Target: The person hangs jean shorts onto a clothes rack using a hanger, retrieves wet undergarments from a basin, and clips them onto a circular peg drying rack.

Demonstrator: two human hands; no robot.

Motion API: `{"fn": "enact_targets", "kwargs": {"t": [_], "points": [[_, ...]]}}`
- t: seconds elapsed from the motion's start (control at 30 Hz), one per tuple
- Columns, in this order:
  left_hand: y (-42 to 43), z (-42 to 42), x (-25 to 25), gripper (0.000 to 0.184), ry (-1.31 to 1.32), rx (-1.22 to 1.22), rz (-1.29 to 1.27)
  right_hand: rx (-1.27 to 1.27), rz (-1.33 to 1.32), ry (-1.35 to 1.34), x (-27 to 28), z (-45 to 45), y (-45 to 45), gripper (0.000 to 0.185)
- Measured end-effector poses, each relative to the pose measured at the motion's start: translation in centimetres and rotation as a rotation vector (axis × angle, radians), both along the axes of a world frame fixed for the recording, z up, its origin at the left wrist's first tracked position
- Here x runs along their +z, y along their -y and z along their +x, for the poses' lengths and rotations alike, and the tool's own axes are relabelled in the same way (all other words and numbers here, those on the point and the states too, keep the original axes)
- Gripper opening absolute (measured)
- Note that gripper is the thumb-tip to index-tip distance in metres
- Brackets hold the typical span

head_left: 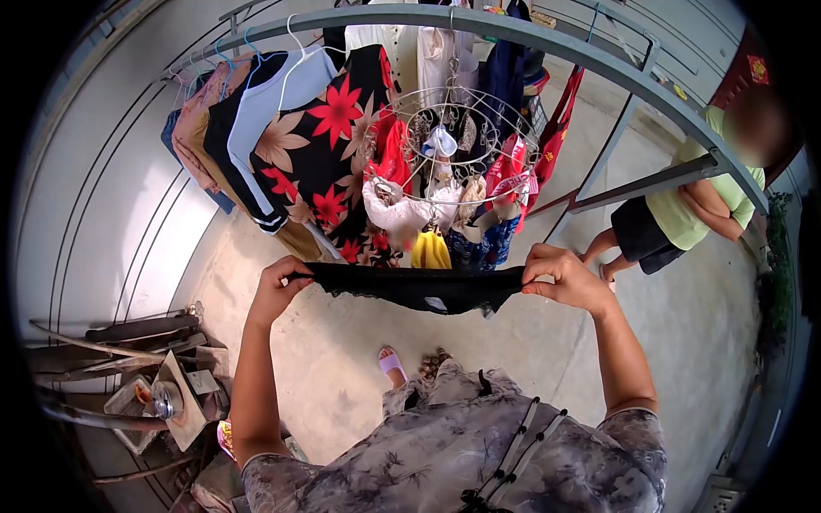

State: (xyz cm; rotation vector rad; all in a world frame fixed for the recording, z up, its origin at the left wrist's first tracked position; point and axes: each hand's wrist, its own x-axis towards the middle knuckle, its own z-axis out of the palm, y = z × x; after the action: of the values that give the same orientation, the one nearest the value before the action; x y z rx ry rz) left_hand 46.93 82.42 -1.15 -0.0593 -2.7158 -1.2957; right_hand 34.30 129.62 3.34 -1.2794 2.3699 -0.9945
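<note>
A black cloth garment with a lace-like lower edge and a small pale tag is stretched level between my hands. My left hand pinches its left end, and my right hand grips its right end. Just beyond it hangs a round wire rack with clips, holding small items, among them a yellow cloth, a red cloth and a white-pink piece. A black dress with red flowers hangs to the rack's left.
A grey metal frame crosses overhead, with clothes on hangers, including a light blue garment. Another person stands at the right, arms folded. Wooden poles and a basket lie at the lower left.
</note>
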Motion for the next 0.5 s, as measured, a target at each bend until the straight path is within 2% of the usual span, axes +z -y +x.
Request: {"fn": "enact_targets", "kwargs": {"t": [0.03, 0.1, 0.17, 0.2, 0.23, 0.27, 0.3, 0.37, 0.43, 0.5], "points": [[0.5, -0.2, -0.5, 0.014, -0.057, 0.045, 0.069, 0.009, -0.171, 0.033, 0.2, -0.1, 0.2, 0.013], [0.6, -0.3, -1.1, 0.012, -0.116, 0.052, 0.087, 0.032, -0.218, 0.009, -1.1, -0.6, 0.4, 0.014], [0.4, -0.6, -2.3, 0.009, -0.223, 0.099, 0.253, -0.030, -0.406, 0.457, -2.6, -0.7, 0.9, 0.015], [-0.1, -0.7, -3.1, 0.006, -0.209, 0.106, 0.644, -0.083, -0.455, 0.676, -2.9, -0.2, 1.3, 0.012], [-0.6, -0.9, -3.8, 0.004, -0.189, 0.113, 1.034, -0.085, -0.456, 0.677, -3.5, 0.1, 2.0, 0.012], [-2.7, -0.8, -2.5, 0.002, -0.188, 0.170, 1.188, -0.084, -0.552, 0.747, -4.5, 0.1, 2.9, 0.010], [-3.7, -0.8, -2.4, 0.003, -0.159, 0.172, 1.232, -0.080, -0.647, 0.814, -4.6, 0.1, 4.0, 0.008], [-4.6, -1.4, -4.6, 0.005, -0.108, 0.166, 0.943, -0.104, -0.450, 0.653, -4.6, 0.8, 6.2, 0.004], [-7.3, -1.4, -4.2, 0.013, -0.001, 0.037, 0.533, -0.016, -0.313, 0.458, -4.8, 1.8, 8.8, 0.007], [-11.0, -1.5, -1.3, 0.021, -0.221, -0.113, 0.205, 0.093, -0.311, 0.200, -5.9, 2.6, 10.8, 0.009]]}}
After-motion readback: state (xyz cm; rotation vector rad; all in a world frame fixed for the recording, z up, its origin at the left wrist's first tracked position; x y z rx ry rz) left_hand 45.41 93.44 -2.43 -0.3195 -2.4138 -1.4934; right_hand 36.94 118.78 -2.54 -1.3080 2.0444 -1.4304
